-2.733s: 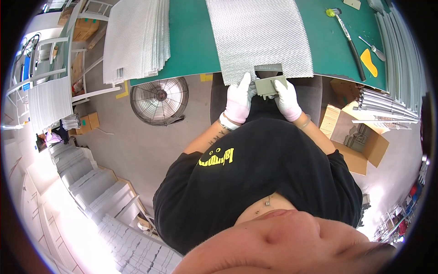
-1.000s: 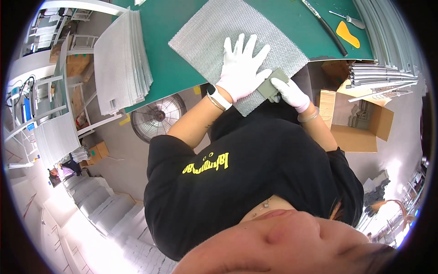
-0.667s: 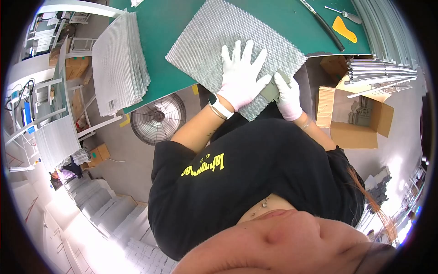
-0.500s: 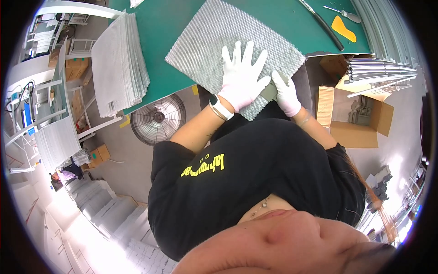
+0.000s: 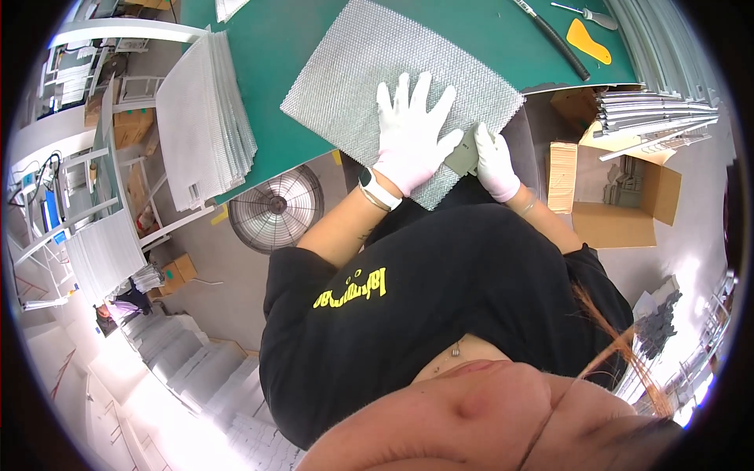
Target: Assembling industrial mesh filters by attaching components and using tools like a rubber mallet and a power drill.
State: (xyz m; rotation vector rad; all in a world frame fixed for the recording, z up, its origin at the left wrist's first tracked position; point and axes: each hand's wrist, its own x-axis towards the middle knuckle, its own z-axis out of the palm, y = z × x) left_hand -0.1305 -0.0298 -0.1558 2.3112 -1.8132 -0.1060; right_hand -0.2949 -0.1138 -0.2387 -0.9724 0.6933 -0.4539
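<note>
A grey metal mesh sheet (image 5: pixel 369 71) lies on the green table (image 5: pixel 283 47), its near corner hanging over the table's edge. My left hand (image 5: pixel 410 133), in a white glove, lies flat on the sheet with fingers spread. My right hand (image 5: pixel 493 159), also gloved, grips a small grey-green tool (image 5: pixel 463 156) at the sheet's near right edge. A watch sits on my left wrist.
A stack of mesh sheets (image 5: pixel 204 118) rests at the table's left. A black rod (image 5: pixel 554 39), a yellow scraper (image 5: pixel 589 41) and a screwdriver (image 5: pixel 585 12) lie at the far right. Below are a floor fan (image 5: pixel 275 208), an open cardboard box (image 5: pixel 628 204) and metal strips (image 5: pixel 656 114).
My left hand left the tool and spread flat on the sheet. The sheet now sits turned at an angle, and my right hand keeps the tool at its edge.
</note>
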